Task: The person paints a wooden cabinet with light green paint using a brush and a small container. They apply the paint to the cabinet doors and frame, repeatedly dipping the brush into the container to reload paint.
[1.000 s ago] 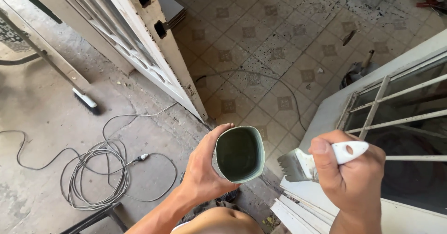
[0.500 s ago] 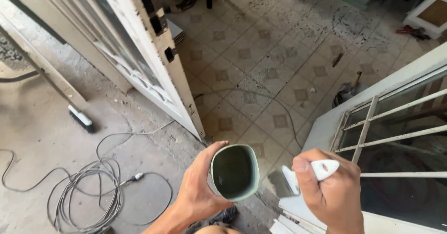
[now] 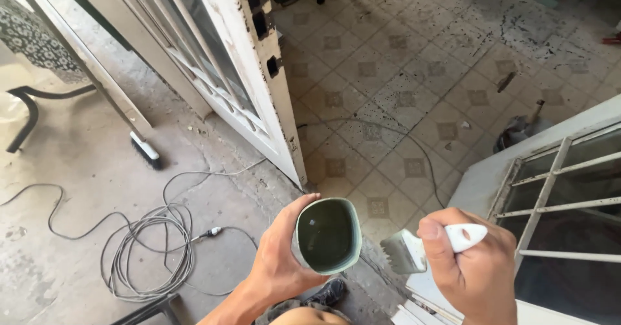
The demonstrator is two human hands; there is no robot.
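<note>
Left hand (image 3: 281, 263) grips a pale green cup (image 3: 326, 236) around its side, mouth facing the camera. Right hand (image 3: 475, 270) is closed around a white-handled paintbrush (image 3: 427, 245), bristles just right of the cup. Coiled grey cable (image 3: 152, 250) lies on the concrete floor (image 3: 71, 202) at left; a white door (image 3: 249, 73) stands beyond.

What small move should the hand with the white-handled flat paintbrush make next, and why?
Probably dip the bristles into the pale green cup of dark paint. The right hand holds the white-handled flat paintbrush just beside its rim, bristles toward it, while the left hand tilts the opening up.
</note>
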